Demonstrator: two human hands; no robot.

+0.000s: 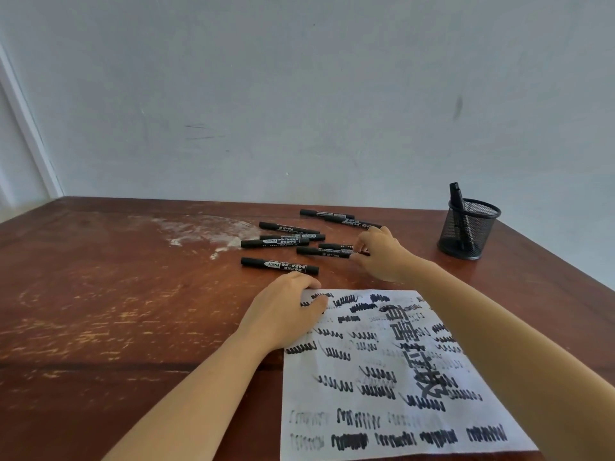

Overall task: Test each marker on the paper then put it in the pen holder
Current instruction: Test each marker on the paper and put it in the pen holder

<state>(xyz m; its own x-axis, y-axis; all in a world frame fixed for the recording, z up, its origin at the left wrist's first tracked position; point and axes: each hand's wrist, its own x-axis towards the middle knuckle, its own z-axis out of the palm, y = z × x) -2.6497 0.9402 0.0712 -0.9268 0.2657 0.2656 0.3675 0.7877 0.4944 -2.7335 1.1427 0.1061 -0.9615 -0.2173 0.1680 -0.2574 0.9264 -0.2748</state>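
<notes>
Several black markers lie scattered on the brown wooden table (133,311) beyond the paper. My right hand (379,256) pinches the right end of one marker (322,251) that still rests on the table. My left hand (288,311) presses flat on the top left corner of the white paper (382,377), which is covered in black scribbles. A black mesh pen holder (469,227) stands at the right with one marker (455,196) upright inside. The nearest loose marker (279,265) lies just beyond my left hand.
A pale wall rises directly behind the table. A whitish worn patch (206,227) marks the tabletop left of the markers. The table's right edge runs diagonally past the pen holder.
</notes>
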